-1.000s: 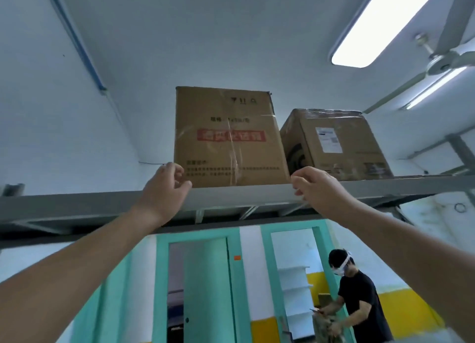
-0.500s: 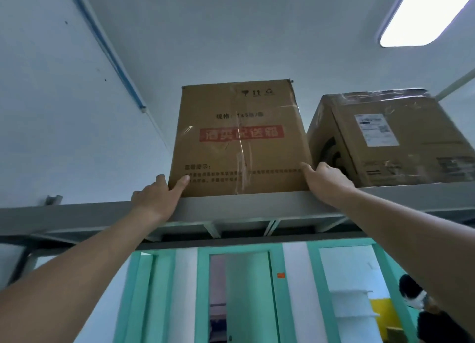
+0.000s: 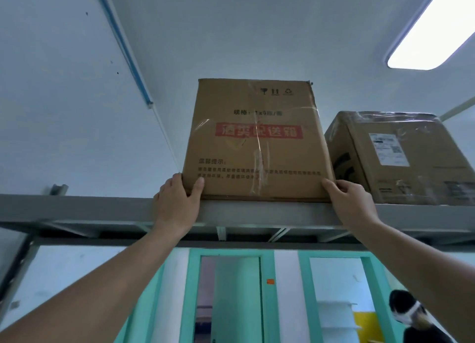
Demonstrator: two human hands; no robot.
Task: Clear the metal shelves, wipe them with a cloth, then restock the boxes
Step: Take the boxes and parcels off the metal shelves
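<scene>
A tall brown cardboard box point(image 3: 254, 139) with a red printed band and clear tape stands on the grey metal top shelf point(image 3: 77, 209), above my head. My left hand point(image 3: 177, 203) grips its lower left corner, thumb on the front face. My right hand point(image 3: 349, 201) holds its lower right corner, fingers wrapped round the side. To the right, a second cardboard box point(image 3: 401, 160) with plastic wrap and a white label sits on the same shelf, close beside the first.
The ceiling is close above the boxes, with a lit panel light point(image 3: 431, 26) at the upper right. Teal door frames point(image 3: 231, 296) show below the shelf. A person in a black shirt point(image 3: 413, 319) stands at the lower right.
Both hands rose from the shelf edge to the tall box's lower corners and closed on them. My view moved closer to the box and tilted upward.
</scene>
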